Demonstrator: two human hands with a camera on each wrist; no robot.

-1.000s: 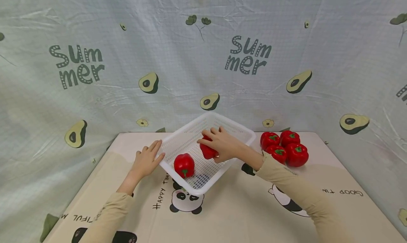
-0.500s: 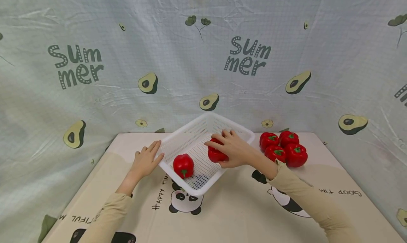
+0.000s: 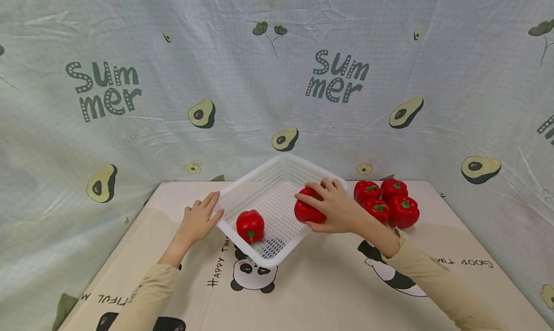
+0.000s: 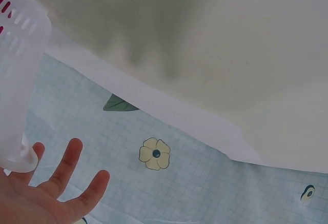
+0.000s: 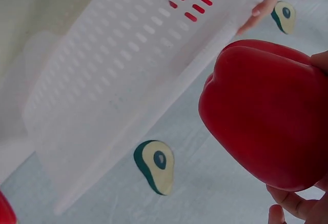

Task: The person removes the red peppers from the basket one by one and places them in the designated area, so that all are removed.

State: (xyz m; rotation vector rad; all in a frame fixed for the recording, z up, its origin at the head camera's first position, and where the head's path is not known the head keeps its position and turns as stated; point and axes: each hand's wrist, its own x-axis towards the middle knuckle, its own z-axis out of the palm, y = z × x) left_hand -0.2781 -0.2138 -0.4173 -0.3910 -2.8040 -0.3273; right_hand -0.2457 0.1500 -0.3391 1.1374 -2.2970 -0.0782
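In the head view a white plastic basket [image 3: 283, 261] stands slantwise on the table. A red bell pepper [image 3: 250, 226] lies inside its near left part. My right hand [image 3: 339, 208] grips another red bell pepper [image 3: 309, 206] over the basket's right rim. The right wrist view shows this bell pepper [image 5: 266, 116] apart from the basket wall [image 5: 107, 80], with fingers round its far side. My left hand [image 3: 196, 220] touches the basket's left rim with outstretched fingers. The left wrist view shows this hand's fingers [image 4: 64, 167] spread and straight beside the rim corner.
Several red bell peppers [image 3: 403, 210] stand grouped on the table right of the basket, near the back edge. Behind the table [image 3: 337, 283] hangs a cloth [image 3: 242, 81] printed with avocados and lettering. The table cover bears panda prints.
My right hand has carried the held bell pepper rightward, from over the basket's middle to its right rim. The left hand, the basket and the other bell peppers look unmoved.
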